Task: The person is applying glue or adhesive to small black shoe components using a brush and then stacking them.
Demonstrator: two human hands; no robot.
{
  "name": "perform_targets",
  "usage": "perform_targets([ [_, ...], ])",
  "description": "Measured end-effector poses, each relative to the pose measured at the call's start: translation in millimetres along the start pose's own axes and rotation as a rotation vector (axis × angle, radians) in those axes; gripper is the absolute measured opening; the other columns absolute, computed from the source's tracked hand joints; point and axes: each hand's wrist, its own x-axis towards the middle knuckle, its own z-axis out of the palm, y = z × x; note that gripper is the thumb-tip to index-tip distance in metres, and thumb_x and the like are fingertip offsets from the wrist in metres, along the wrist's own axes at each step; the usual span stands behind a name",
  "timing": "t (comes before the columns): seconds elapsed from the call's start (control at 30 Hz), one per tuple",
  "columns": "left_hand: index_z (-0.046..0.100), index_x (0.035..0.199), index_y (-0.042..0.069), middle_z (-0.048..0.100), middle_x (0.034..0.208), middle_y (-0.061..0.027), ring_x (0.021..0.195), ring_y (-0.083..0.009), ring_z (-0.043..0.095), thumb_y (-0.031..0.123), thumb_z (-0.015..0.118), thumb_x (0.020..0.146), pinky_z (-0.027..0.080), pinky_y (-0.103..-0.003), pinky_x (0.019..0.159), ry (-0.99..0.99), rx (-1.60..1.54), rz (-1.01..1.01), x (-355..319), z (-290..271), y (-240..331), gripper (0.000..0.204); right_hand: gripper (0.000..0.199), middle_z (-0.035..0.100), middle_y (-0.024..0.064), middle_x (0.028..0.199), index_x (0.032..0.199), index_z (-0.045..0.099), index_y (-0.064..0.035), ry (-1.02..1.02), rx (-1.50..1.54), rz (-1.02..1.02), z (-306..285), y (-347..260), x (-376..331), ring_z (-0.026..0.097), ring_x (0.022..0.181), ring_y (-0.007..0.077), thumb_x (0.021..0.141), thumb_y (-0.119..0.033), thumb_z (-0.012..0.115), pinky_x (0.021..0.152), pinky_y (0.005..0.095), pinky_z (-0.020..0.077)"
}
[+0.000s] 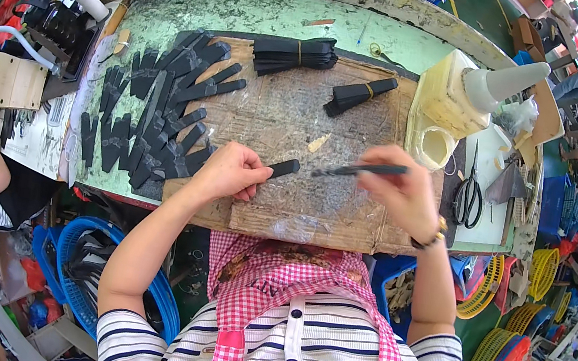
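Note:
My left hand [229, 170] presses a black strip [283, 168] flat on the glue-stained cardboard sheet [315, 208]; only the strip's right end shows past my fingers. My right hand [402, 192] grips a thin dark brush [359, 169], its tip pointing left and hovering just right of the strip's end. Many black strips [155, 112] lie spread out to the left of my left hand.
Two banded bundles of black strips [294, 55] [361, 93] lie at the far side. A cream glue container with a cone nozzle [465, 88], a round glue pot [434, 145] and black scissors [470, 192] stand right. Another person sits at far left.

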Motion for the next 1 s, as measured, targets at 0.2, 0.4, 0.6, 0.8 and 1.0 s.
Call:
perform_targets([
  [0.2,0.064,0.071,0.001,0.06,0.056,-0.0028,0.046,-0.0085,0.056,0.022,0.067,0.087,0.045,-0.023,0.043,0.052,0.023,0.052,-0.8,7.3,-3.1,0.027,0.016,0.062,0.0096,0.077,0.083,0.06,-0.0037,-0.081,-0.373,-0.42,37.6,22.6,29.3,0.064,0.068,0.0251,0.079,-0.013,0.072,0.059,0.0325,0.0492],
  [0.4,0.065,0.077,-0.002,0.063,0.06,-0.0055,0.053,-0.0098,0.061,0.02,0.066,0.088,0.048,-0.023,0.048,0.388,0.597,0.382,-27.2,7.9,-11.5,0.024,0.016,0.064,0.0081,0.07,0.089,0.064,-0.0036,-0.09,-0.338,-0.351,28.7,12.7,-6.1,0.063,0.057,0.0194,0.081,-0.015,0.072,0.051,0.0294,0.0473],
  [0.6,0.063,0.088,-0.003,0.066,0.066,-0.0068,0.057,-0.0099,0.063,0.017,0.064,0.088,0.05,-0.024,0.053,0.272,0.119,0.184,-38.3,-0.3,-36.9,0.02,0.015,0.06,-0.0022,0.068,0.101,0.064,-0.003,0.076,0.14,0.193,56.5,-8.6,-2.8,0.05,0.045,0.0028,0.091,-0.014,0.064,0.041,0.0183,0.0385],
  [0.8,0.063,0.087,-0.003,0.065,0.063,-0.0054,0.055,-0.0095,0.062,0.013,0.065,0.086,0.048,-0.024,0.052,0.352,0.213,0.255,-30.0,2.8,-44.1,0.016,0.012,0.062,0.008,0.077,0.101,0.061,-0.0036,0.244,-0.058,-0.126,105.7,8.1,10.0,0.061,0.063,0.0127,0.091,-0.008,0.061,0.055,0.0265,0.047],
  [1.0,0.063,0.084,-0.001,0.065,0.062,-0.0071,0.055,-0.0109,0.062,0.013,0.066,0.084,0.046,-0.026,0.05,0.448,0.245,0.303,-35.4,4.2,-42.5,0.014,0.012,0.065,0.015,0.084,0.097,0.06,-0.006,0.135,-0.316,-0.234,122.5,3.0,-3.4,0.066,0.071,0.0314,0.085,-0.008,0.064,0.06,0.0374,0.0517],
])
